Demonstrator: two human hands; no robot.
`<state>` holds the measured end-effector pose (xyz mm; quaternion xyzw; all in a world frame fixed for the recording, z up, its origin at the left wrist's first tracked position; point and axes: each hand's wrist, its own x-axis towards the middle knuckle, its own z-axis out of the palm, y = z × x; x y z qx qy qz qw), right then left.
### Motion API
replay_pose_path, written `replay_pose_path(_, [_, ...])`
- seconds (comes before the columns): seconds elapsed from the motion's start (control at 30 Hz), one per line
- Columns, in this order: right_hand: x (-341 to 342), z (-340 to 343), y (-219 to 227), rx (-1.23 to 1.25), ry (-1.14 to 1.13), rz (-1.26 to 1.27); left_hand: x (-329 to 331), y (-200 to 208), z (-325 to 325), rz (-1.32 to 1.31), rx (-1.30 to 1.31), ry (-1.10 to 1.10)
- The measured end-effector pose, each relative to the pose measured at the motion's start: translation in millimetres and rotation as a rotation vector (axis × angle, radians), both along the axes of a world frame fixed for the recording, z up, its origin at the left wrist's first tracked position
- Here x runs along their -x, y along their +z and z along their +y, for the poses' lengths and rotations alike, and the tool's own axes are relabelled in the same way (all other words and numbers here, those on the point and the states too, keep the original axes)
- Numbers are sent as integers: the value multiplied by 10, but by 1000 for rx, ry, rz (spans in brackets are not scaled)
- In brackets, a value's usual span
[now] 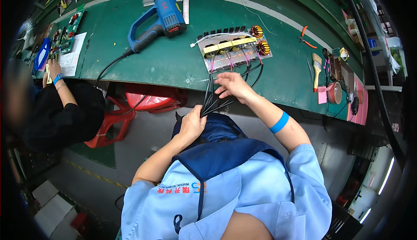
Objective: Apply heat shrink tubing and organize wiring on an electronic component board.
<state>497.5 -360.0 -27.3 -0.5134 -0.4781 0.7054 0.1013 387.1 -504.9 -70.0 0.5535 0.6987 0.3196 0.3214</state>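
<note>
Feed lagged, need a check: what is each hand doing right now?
Left hand: closed on the bundle of black wires.
Right hand: fingers pinching the same black wires near the circuit board.

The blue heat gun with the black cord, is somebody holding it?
No, the blue heat gun lies alone on the green workbench, while the left hand and right hand grip black wires.
</note>
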Motion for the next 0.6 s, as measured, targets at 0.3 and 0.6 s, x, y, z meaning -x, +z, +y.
replay_pose_path(0.3, [224, -256, -174, 261, 173, 15, 79, -71, -32, -207, 172, -37])
replay_pose_path(0.6, [162, 45, 9, 274, -6, 51, 112, 184, 46, -714, 356, -97])
